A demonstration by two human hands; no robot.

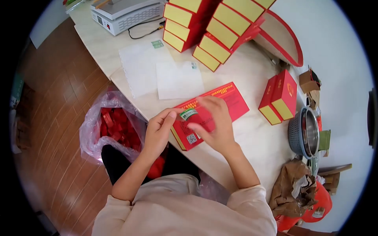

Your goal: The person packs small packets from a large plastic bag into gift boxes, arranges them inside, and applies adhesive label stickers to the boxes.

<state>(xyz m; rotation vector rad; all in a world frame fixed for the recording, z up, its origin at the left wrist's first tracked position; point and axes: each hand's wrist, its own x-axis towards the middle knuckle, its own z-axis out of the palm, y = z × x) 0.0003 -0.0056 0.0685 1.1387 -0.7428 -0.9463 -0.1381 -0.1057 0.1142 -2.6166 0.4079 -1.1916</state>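
Between thumb and forefinger, my left hand (159, 131) pinches a small curved green-and-white sticker (189, 114). My right hand (217, 126) is just to its right, thumb and fingers spread, its fingertips slightly blurred. Under both hands a red box (236, 103) with yellow lettering and a QR code lies flat on the table, partly covered by them. Beyond it are two white label sheets, a nearer sheet (179, 84) and a farther sheet (138, 65), each with a few green stickers left near its upper right corner.
Stacked red-and-yellow boxes (214, 33) stand at the back, and two more boxes (278, 96) at the right. Beside them are metal and grey bowls (303, 131) and crumpled brown paper (291, 187). A white appliance (122, 17) sits back left. A plastic bag of red pieces (114, 126) is below the table edge.
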